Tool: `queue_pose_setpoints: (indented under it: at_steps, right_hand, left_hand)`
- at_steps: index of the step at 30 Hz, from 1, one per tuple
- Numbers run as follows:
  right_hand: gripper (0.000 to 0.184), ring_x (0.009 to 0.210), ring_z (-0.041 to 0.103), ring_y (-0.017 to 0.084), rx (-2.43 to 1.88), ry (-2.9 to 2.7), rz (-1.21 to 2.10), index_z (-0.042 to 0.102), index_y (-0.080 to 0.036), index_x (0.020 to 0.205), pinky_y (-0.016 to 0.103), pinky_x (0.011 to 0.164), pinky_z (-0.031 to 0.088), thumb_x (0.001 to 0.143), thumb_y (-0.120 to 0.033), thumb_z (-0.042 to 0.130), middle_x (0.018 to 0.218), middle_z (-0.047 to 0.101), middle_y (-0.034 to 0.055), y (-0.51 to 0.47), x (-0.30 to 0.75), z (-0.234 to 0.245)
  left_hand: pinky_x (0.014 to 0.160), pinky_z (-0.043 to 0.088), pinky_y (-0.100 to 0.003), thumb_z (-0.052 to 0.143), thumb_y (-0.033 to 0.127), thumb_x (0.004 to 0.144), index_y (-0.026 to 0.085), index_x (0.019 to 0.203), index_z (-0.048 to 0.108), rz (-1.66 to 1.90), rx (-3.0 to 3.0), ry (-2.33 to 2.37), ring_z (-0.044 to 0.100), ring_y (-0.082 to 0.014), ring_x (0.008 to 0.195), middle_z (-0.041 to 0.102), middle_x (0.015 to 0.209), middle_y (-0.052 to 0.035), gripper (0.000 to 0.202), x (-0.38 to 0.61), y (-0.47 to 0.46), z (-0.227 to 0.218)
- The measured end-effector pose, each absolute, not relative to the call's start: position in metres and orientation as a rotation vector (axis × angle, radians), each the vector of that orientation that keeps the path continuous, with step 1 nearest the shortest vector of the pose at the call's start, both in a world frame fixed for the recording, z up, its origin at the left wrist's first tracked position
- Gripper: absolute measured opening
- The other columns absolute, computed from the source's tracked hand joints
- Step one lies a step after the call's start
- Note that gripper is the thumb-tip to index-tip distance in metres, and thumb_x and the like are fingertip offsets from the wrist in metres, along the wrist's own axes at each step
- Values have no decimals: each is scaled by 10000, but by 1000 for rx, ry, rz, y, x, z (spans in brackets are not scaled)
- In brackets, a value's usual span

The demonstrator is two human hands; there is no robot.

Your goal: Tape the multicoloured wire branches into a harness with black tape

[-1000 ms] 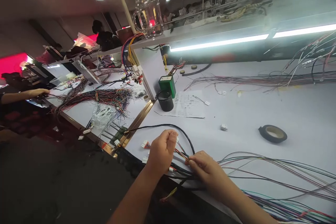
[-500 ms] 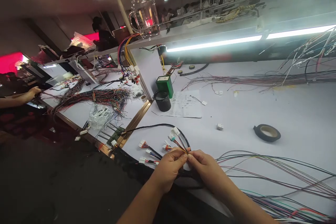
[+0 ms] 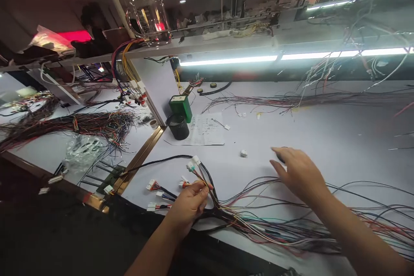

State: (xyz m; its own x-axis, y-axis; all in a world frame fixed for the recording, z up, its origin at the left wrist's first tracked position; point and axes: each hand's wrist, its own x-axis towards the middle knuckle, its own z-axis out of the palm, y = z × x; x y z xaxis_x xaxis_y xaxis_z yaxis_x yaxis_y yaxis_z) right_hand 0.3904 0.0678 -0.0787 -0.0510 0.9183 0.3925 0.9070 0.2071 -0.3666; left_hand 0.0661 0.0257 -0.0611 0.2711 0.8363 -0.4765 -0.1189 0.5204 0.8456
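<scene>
My left hand point(image 3: 189, 207) is closed on a wire harness point(image 3: 258, 220) near the front edge of the white bench point(image 3: 339, 138), pinching it where the coloured wires branch out to small white connectors point(image 3: 193, 163). My right hand point(image 3: 297, 172) has its fingers stretched out, hovering over the bench and holding nothing. It covers most of a black tape roll point(image 3: 280, 158); only a dark edge shows at the fingertips. The harness wires fan out to the right under my right forearm.
A small white connector point(image 3: 243, 153) lies loose by a printed paper sheet point(image 3: 205, 131). A black mesh cup point(image 3: 177, 127) and a green box point(image 3: 181, 107) stand at the back left. More wire bundles point(image 3: 97, 123) cover the neighbouring bench. A light strip point(image 3: 258, 57) runs under the shelf.
My right hand let go of the harness and moved up and right to the tape roll. My left hand kept its grip. The camera turned left to right, and the neighbour's hand left the view.
</scene>
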Motion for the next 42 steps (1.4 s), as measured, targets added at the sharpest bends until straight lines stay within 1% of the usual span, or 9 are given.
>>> queue_pose_setpoints:
  at_steps: [3,6,9,12,15,21,26,35,42]
  right_hand:
    - [356,995,568,337,-1827,-2060,-65,598,-206,1119,510,828,454,868,-387,423,1074,650,115,77,435,-97]
    - [313,970,598,304,-1790,-1973,173,580,-220,1089,479,826,461,858,-359,419,1080,649,104,76,428,-101]
    - [306,919,607,257,-1530,-1815,689,505,-234,1100,423,812,484,843,-399,521,1035,638,83,62,379,-79]
    - [191,964,573,218,-1131,-1841,1160,485,-255,1071,388,860,474,900,-338,509,1022,604,57,44,320,-43]
    - [115,968,556,199,-978,-1904,1365,499,-253,1009,357,850,480,895,-260,494,998,585,41,36,280,-20]
    - [147,875,557,198,-1113,-2189,975,513,-242,973,357,775,470,838,-193,485,958,604,33,39,257,-21]
    - [124,788,557,196,-1130,-2328,637,507,-227,918,358,740,435,817,-166,472,875,610,23,41,254,-25]
    - [96,816,555,213,-1201,-2280,627,497,-236,925,349,713,431,837,-207,475,889,609,27,41,257,-28]
    - [42,808,560,204,-1153,-2308,575,511,-232,905,372,757,399,867,-238,526,860,611,3,48,259,-31]
  left_hand:
    - [370,128,-158,598,457,862,132,1033,638,698,763,1082,245,-26,356,453,464,59,370,68,26,-58]
    - [459,355,-123,664,372,835,113,936,658,761,645,1066,548,-49,541,668,782,-68,278,70,25,-55]
    - [690,489,-164,717,307,800,112,880,654,836,513,1018,640,-104,794,668,950,-92,220,73,22,-57]
    - [729,491,-191,699,313,817,103,923,653,906,516,991,632,-102,750,661,874,-76,239,77,19,-60]
    - [754,487,-233,679,368,828,118,1060,650,954,569,967,629,-135,801,666,900,-74,343,81,16,-58]
    - [800,483,-326,654,507,802,141,1112,670,993,734,1021,623,-223,909,671,1012,-100,480,88,12,-53]
    - [826,484,-354,603,441,853,168,1204,622,994,786,1028,649,-208,829,675,964,-80,445,89,9,-56]
    - [902,455,-331,530,177,835,183,1209,625,1032,959,1032,595,-208,957,661,990,-50,386,93,5,-50]
    - [827,509,-353,513,402,913,196,1251,593,1062,893,1071,642,-195,818,670,956,-57,404,96,6,-58]
